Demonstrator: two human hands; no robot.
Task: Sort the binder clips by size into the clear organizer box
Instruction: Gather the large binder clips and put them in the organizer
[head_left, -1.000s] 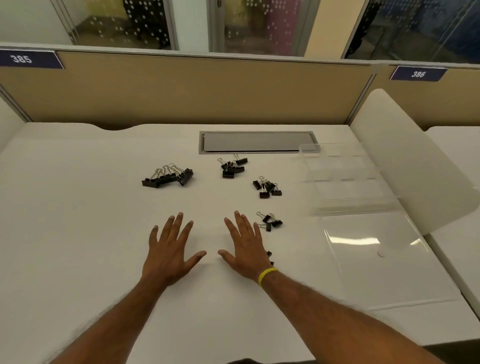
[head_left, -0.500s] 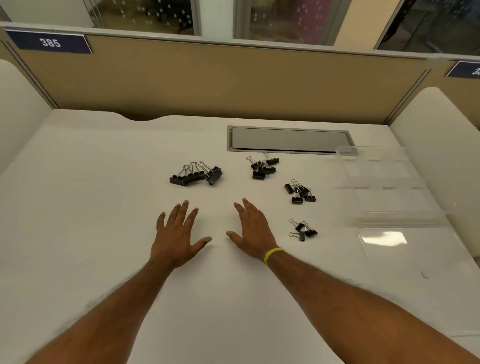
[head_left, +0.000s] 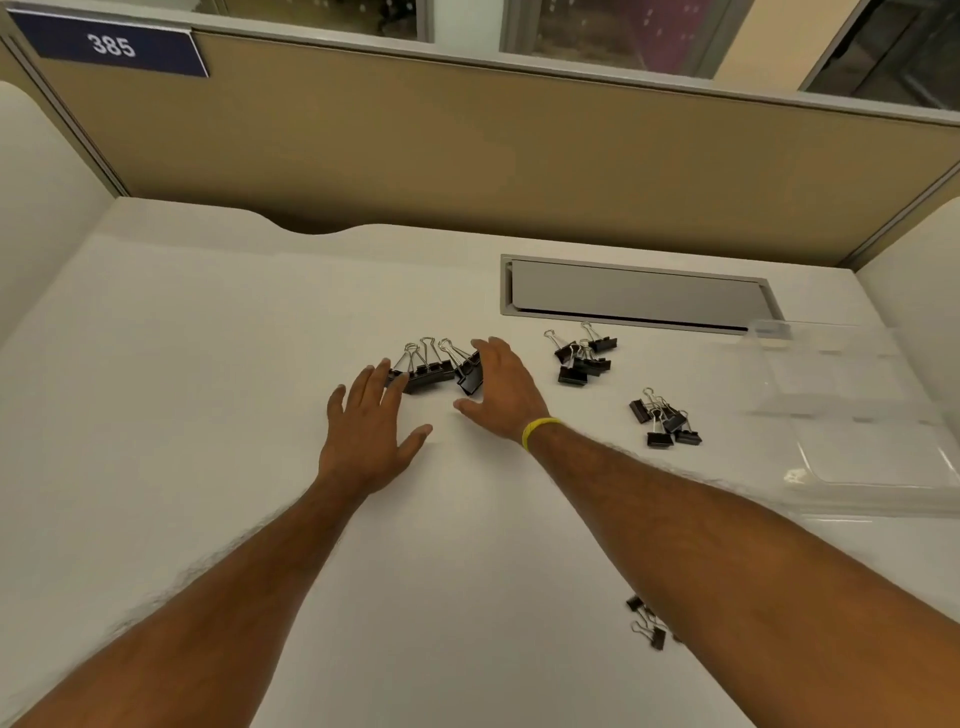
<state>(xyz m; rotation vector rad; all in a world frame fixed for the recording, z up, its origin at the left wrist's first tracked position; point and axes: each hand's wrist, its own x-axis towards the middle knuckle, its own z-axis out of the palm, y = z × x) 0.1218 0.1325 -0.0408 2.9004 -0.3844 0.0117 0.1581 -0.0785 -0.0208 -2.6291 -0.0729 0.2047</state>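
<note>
On a white desk (head_left: 208, 415), a left hand (head_left: 369, 421) and right hand (head_left: 501, 389), fingers straight and gripping nothing, flank the big clips (head_left: 431, 366), well left of the clear box (head_left: 852, 410). Three smaller clip piles (head_left: 582, 358) lie nearer the box.

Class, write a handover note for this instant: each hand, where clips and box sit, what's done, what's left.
Left hand: open, fingers touching the left end of the largest clips. Right hand: open, over their right end. Nothing lifted.
Medium pile, small pile and stray clips by the right forearm lie apart on the desk; clear organizer box at right, no clips seen inside.
Done: none sorted. Left: all four piles.
</note>
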